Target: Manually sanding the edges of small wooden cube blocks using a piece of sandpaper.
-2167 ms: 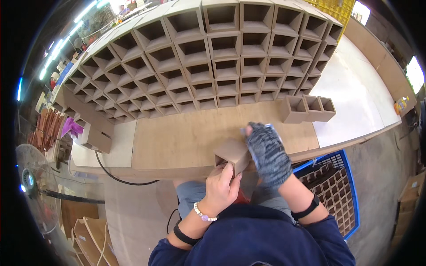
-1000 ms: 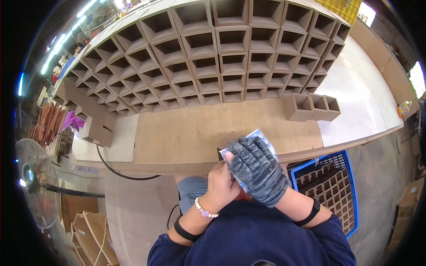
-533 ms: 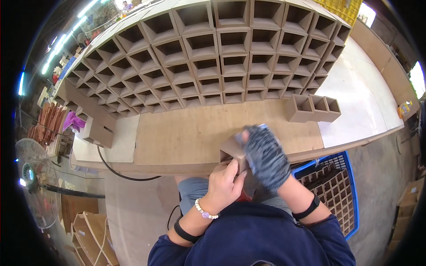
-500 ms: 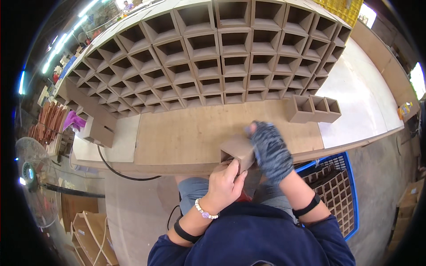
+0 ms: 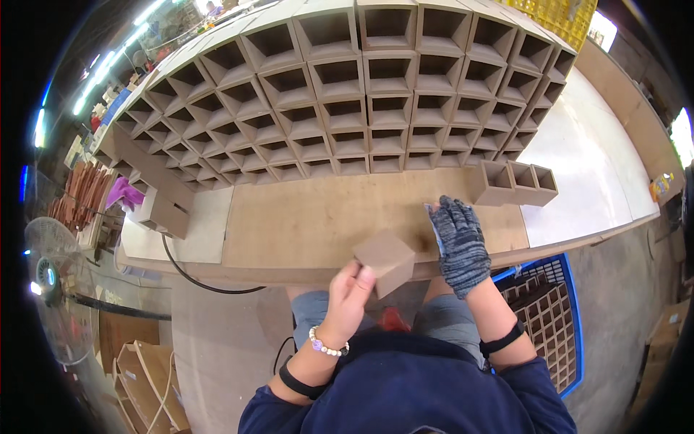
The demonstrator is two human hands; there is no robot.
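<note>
Left hand (image 5: 353, 293): bare fingers grip the box (image 5: 387, 262) by its near-left corner, tilted over the front edge of the worktop (image 5: 303, 231), lower centre of the frame. Right hand (image 5: 463, 246): gloved, apart from the box, a blue-and-white sheet (image 5: 434, 223) showing at its palm edge; whether the fingers clamp it cannot be told.

Risk: the one-corner hold may let the box twist or drop off the edge if pushed from the right. A loose sheet could slip.

Surface: bare wood at centre, white panels at both sides. Stacked open boxes (image 5: 388, 87) fill the upper centre.

Room: fan (image 5: 54, 289) at left; blue crate (image 5: 576, 318) on the floor, lower right.
</note>
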